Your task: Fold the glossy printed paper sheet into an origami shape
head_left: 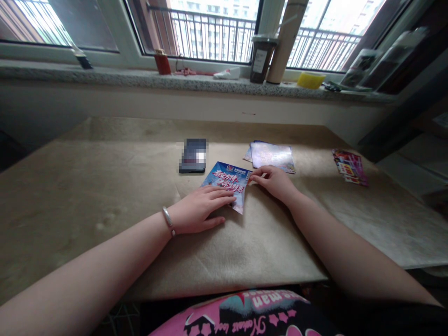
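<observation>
A blue printed flyer [229,179] with red and white lettering lies at a slant on the table in front of me. My left hand [201,207] rests flat on its lower left part, fingers stretched out and the thumb on the table. At the flyer's right edge, my right hand [273,182] pinches the paper between thumb and fingers. Just behind that hand are several pale blue and purple sheets [272,155], partly overlapping. A dark phone-like object [193,156], blurred by pixelation, sits behind the flyer to the left.
Several colourful cards [350,168] are fanned on the right of the beige-covered table [105,196]. On the stone windowsill [119,77] stand a red lighter-like object [162,62], a dark lidded container [262,58], a cardboard tube [285,44] and a yellow object [311,80].
</observation>
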A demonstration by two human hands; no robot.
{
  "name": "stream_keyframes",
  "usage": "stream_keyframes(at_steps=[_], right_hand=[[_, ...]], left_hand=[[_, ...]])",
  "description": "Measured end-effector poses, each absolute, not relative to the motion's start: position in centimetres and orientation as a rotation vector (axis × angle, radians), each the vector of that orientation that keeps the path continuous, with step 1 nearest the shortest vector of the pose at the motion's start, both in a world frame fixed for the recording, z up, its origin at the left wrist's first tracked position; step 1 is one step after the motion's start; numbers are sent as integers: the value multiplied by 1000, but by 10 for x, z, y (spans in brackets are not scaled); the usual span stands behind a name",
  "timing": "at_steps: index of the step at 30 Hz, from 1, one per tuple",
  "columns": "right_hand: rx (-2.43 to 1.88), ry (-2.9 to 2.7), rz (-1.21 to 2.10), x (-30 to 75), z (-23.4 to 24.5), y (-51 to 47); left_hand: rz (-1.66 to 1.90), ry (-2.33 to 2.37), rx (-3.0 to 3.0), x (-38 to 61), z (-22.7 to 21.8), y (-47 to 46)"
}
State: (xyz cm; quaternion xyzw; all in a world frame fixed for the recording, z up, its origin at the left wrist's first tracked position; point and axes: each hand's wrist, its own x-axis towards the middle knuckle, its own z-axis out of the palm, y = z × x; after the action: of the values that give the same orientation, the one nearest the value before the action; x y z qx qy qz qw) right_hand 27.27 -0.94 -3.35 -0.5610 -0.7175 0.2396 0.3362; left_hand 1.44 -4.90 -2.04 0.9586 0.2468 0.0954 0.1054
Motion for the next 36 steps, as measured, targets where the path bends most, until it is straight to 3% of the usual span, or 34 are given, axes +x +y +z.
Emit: stream_keyframes(at_steps=[8,19,36], right_hand=[[-1432,-1884,725,273,-36,-12],[-1409,-1965,601,265,-37,-12],[-1317,-1700,633,261,-39,-11]], left_hand=[[269,707,2835,15,-20,-49],[253,735,2835,19,-21,-48],[191,749,2885,19,-22,-48]])
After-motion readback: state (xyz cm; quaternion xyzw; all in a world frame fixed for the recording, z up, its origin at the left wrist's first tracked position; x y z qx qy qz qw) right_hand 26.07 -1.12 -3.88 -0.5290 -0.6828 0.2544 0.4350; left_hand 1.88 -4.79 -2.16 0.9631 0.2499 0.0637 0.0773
